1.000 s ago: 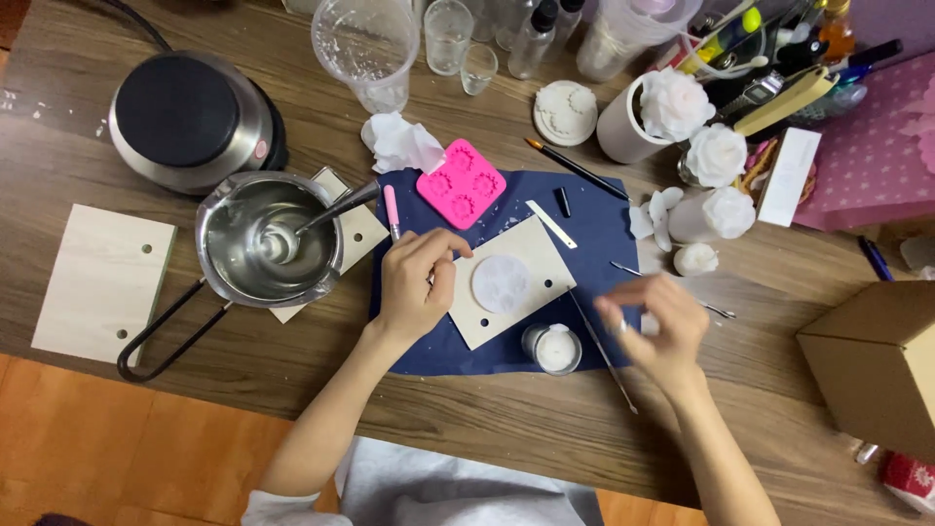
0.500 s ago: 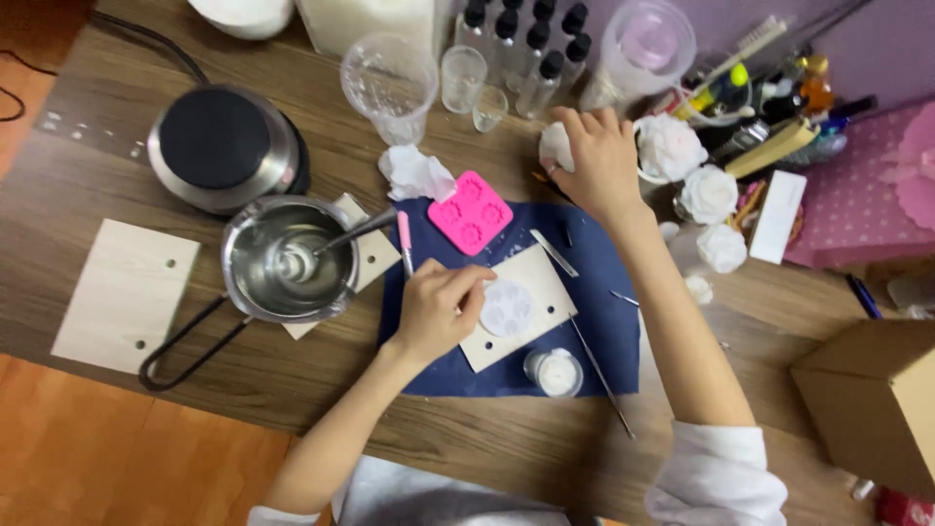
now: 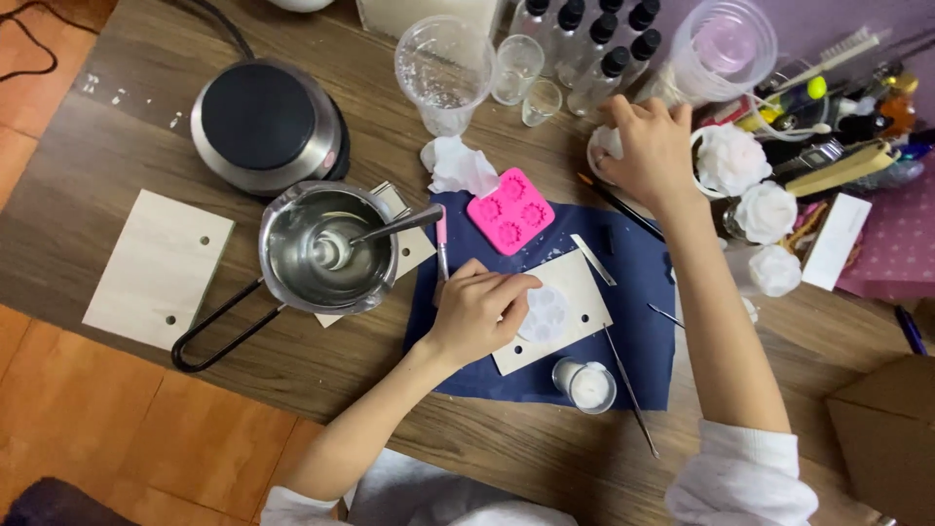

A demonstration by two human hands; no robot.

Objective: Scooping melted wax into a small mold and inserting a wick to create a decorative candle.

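My left hand [image 3: 479,312] rests on a small wooden board [image 3: 575,317] lying on a dark blue mat [image 3: 643,292]; its fingertips touch a round white flower-patterned wax disc [image 3: 547,312] on that board. My right hand [image 3: 651,146] reaches to the far side of the table and closes over a round white mould [image 3: 602,144], mostly hidden under the fingers. A pink silicone flower mould [image 3: 509,210] lies between the two hands, beside a crumpled white tissue [image 3: 458,166].
A steel pot with a spoon [image 3: 326,248] sits left of the mat, a round hot plate [image 3: 265,122] behind it, another wooden board [image 3: 161,268] further left. Plastic cups, bottles [image 3: 584,39], white wax roses [image 3: 765,209], a small candle jar [image 3: 589,385] and a cardboard box [image 3: 886,429] are around.
My right hand has gone from the near right of the mat to the far side and onto the white mould. The left hand stays on the disc. The view shifted.
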